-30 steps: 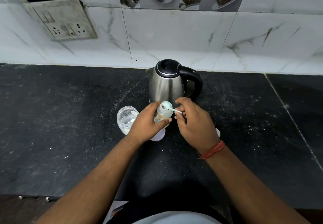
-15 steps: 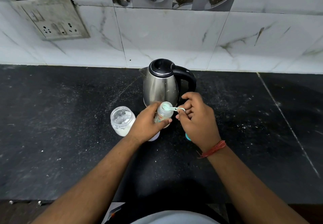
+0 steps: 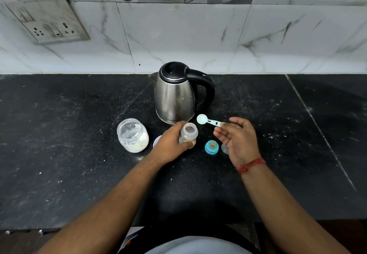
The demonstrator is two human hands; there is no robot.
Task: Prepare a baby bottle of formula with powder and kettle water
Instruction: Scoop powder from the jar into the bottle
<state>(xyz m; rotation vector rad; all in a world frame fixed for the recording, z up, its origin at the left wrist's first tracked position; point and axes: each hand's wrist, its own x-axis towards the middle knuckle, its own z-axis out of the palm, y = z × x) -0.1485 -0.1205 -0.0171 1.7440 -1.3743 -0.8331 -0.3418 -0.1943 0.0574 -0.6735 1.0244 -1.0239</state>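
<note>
My left hand [image 3: 172, 143] grips a small clear baby bottle [image 3: 189, 132], standing upright and uncapped on the black counter [image 3: 59, 134]. My right hand [image 3: 237, 137] pinches the handle of a pale green measuring scoop [image 3: 207, 120], held to the right of the bottle's mouth with its bowl facing up and looking empty. A steel kettle [image 3: 175, 99] with a black lid and handle stands just behind the bottle. A clear jar of white powder [image 3: 132, 135], lid off, sits to the left of my left hand.
A teal bottle ring with its teat [image 3: 211, 147] lies between my hands, and a clear cap [image 3: 225, 148] is partly hidden by my right hand. The jar's lid [image 3: 156, 140] peeks out beside my left hand. A socket plate [image 3: 42, 18] is on the tiled wall.
My right hand has lifted the scoop off the bottle's mouth and drawn it away to the right. The left hand still holds the bottle.
</note>
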